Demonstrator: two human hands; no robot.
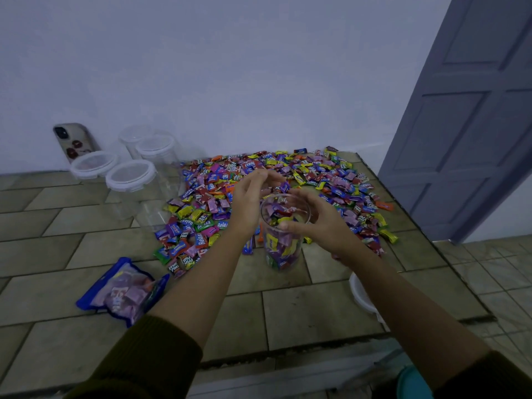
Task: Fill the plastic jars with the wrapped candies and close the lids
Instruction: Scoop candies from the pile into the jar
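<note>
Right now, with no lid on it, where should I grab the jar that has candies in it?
Wrap a hand round the jar, on its clear wall just under the rim, coming from the side, as the right hand does. It stands upright and round, so fingers curl round it well. Its open mouth stays free for filling, so a grab from above is probably worse.

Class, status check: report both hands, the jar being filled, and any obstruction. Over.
Right hand grips clear plastic jar, nearly full, lid off. Left hand above jar mouth, purple wrapped candy at fingertips; grip unclear. Nothing blocking the mouth.
</note>
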